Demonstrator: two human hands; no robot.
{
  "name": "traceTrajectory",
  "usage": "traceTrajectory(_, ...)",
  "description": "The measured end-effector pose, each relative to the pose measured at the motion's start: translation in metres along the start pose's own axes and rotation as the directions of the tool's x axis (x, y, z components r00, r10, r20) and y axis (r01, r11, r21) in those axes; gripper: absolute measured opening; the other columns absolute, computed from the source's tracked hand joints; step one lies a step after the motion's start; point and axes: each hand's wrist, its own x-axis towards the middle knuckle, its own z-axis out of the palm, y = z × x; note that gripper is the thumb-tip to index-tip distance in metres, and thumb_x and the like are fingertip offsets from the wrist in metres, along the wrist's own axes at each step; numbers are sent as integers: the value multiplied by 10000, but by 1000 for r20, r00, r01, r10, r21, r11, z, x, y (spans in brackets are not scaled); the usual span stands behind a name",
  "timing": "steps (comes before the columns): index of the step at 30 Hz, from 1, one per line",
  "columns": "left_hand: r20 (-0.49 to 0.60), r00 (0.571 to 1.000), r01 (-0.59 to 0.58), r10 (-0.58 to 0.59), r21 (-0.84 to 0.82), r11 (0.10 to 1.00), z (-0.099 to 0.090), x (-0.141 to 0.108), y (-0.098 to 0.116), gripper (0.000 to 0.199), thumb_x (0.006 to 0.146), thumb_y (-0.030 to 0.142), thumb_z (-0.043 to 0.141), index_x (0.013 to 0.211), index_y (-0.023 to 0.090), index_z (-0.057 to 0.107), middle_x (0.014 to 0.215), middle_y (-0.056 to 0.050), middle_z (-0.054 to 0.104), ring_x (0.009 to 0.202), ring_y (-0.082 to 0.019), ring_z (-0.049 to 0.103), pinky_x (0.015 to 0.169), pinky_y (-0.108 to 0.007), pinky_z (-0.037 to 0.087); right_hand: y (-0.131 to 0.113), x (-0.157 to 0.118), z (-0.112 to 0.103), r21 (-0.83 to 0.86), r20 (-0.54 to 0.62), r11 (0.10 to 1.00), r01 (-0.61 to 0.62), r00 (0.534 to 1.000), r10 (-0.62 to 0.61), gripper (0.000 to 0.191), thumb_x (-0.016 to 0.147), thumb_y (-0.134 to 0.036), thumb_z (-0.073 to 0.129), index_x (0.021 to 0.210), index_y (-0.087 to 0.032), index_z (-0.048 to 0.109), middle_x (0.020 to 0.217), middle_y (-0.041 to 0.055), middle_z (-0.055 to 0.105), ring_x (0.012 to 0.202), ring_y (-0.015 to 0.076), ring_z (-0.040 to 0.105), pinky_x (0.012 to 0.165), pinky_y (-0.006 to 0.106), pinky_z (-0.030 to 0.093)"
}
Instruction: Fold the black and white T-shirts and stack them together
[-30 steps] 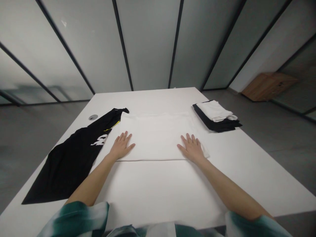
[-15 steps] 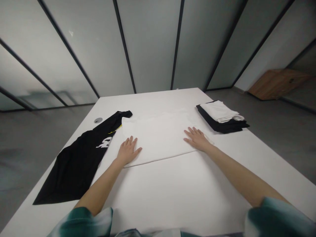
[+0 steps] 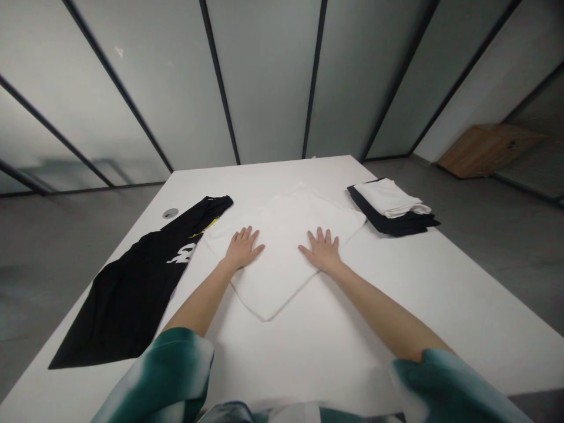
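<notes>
A white folded cloth (image 3: 282,252), its exact kind not shown, lies flat on the white table with one corner pointing toward me. My left hand (image 3: 242,249) rests flat on its left part, fingers spread. On its right part lies my right hand (image 3: 322,251), palm down with the fingers apart. Neither hand grips the fabric. Left of the cloth, a black garment (image 3: 136,294) with white lettering and a yellow mark is laid out lengthwise, close to the cloth's left corner.
At the right table edge a folded white cloth (image 3: 390,197) sits on folded black fabric (image 3: 403,225). The white table (image 3: 396,294) has a round grey insert (image 3: 170,213) at the left. Behind it stands a frosted glass wall (image 3: 268,82). A wooden cabinet (image 3: 489,150) is far right.
The white cloth has turned on the table, so a corner instead of a long edge now faces me. My hands have come closer together on top of it.
</notes>
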Motion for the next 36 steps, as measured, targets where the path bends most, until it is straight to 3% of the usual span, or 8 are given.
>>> traceTrajectory(6,-16,996,94,-93,91,991,-6,-32,28,710,970,590,305,1514,140,376,1589,-193,315,1455,-359,310,1134,-499,299,29,49,-14,-62,-20,982,179,983,-181,660,986,-570,288,1554,-235,324,1645,117,204,1512,353,111,1198,526,90)
traceTrajectory(11,-10,1000,-18,19,37,999,-34,-40,40,541,994,529,309,1319,189,577,1201,-130,689,1125,-281,625,996,-425,422,42,78,-36,-6,-116,1000,-7,993,7,725,948,-531,431,1538,-122,328,1610,196,262,1489,368,182,1181,518,150)
traceTrajectory(16,-95,976,192,-197,-57,980,-45,2,19,475,989,423,347,1311,148,563,1262,-154,627,1181,-273,577,963,-370,443,58,59,-41,137,-163,961,-242,951,263,578,974,-456,340,1330,-61,569,1374,258,523,1269,377,475,1035,513,359)
traceTrajectory(22,19,853,508,-522,-265,820,-33,64,11,512,859,504,569,1192,116,603,1359,-244,527,1303,-371,473,1030,-466,406,58,40,-33,203,-121,912,-358,915,386,516,941,-482,432,1184,-86,658,1287,242,559,1211,378,506,994,508,388)
traceTrajectory(25,80,817,522,-571,-523,674,-32,83,12,364,722,309,723,1034,141,641,1355,-244,537,1352,-405,420,1074,-501,358,51,45,-29,258,-133,905,-339,915,380,441,912,-419,498,1167,-95,654,1276,236,578,1204,368,522,991,486,401)
traceTrajectory(28,135,822,467,-553,-716,519,-35,91,6,236,664,174,736,876,160,633,1192,-215,644,1302,-395,486,1038,-466,402,54,52,-29,422,-157,864,-274,917,367,296,868,-309,531,1065,-132,664,1137,186,662,1092,314,599,925,411,449)
traceTrajectory(31,186,831,439,-524,-799,412,-38,89,-2,210,692,191,732,866,168,617,921,-146,704,1052,-338,655,852,-409,513,67,55,-30,707,-149,681,-189,902,405,114,772,-273,608,828,-178,632,853,91,689,877,253,646,797,340,486)
traceTrajectory(36,188,838,334,-512,-919,209,-35,78,-6,476,735,255,731,1161,181,529,725,-17,654,726,-204,680,659,-307,530,81,48,-36,992,8,107,-71,867,498,245,589,-202,695,790,-216,555,675,-13,625,650,171,603,596,265,473)
